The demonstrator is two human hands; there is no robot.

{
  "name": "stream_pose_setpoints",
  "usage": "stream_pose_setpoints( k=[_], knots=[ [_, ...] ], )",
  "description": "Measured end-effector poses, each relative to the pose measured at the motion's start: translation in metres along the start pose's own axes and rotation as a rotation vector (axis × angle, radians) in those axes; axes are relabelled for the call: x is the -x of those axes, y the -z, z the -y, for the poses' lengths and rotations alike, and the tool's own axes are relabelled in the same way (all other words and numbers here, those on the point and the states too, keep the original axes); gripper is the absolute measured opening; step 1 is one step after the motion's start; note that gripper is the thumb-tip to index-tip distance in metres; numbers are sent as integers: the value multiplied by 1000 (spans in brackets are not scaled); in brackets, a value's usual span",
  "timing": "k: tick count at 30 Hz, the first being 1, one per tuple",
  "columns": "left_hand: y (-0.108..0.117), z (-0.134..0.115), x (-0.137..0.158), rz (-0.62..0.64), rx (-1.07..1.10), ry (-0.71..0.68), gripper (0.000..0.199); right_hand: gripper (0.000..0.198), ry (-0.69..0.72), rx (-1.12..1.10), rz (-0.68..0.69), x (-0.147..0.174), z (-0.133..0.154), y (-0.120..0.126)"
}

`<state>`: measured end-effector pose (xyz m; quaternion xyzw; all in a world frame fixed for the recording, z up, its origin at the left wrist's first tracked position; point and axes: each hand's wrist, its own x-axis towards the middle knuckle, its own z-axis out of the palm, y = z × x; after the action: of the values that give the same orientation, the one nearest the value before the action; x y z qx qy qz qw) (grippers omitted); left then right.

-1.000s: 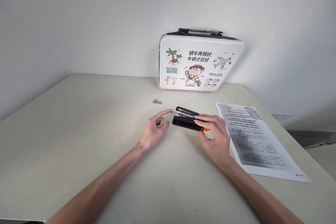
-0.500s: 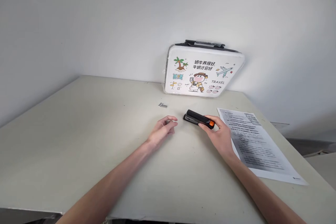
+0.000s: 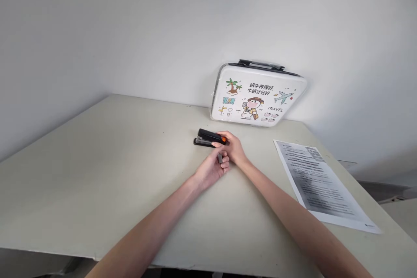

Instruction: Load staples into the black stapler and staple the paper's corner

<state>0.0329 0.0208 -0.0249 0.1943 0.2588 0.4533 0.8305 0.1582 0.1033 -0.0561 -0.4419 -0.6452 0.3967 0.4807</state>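
Note:
A black stapler point(image 3: 208, 136) with an orange button at its rear is in my right hand point(image 3: 235, 147). My right fingers are wrapped around its back end, and its front points left with a gap between the upper arm and base. Just below it, my left hand point(image 3: 210, 170) is curled closed around a small grey strip of staples point(image 3: 220, 157). The thumb side of my left hand meets the right hand at the stapler's rear, and the overlap hides their exact contact.
A white cartoon-printed case point(image 3: 257, 95) with a black handle stands on the table point(image 3: 97, 173) against the wall. To the right lies a printed sheet of paper point(image 3: 319, 182) near the table's edge.
My right hand has moved left with the stapler, bringing it up to my left hand. The staple strip in my left fingers now shows clearly. Loose staple pieces on the table have gone from sight.

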Motion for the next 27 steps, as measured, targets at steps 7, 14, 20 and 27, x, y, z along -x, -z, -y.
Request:
stream_pose_setpoints(
  k=[7, 14, 20, 27],
  knots=[
    [2, 1, -3, -106, 194, -38, 45, 37, 29, 24, -117, 18, 21, 6],
    [-3, 4, -4, -72, 141, -27, 42, 20, 251, 475, -144, 88, 39, 20],
    [-11, 3, -2, 19, 10, 89, 46, 8, 222, 628, -130, 100, 38, 14],
    [-22, -1, -1, -14, -91, 115, 49, 15, 263, 699, -194, 125, 50, 92]
  ],
)
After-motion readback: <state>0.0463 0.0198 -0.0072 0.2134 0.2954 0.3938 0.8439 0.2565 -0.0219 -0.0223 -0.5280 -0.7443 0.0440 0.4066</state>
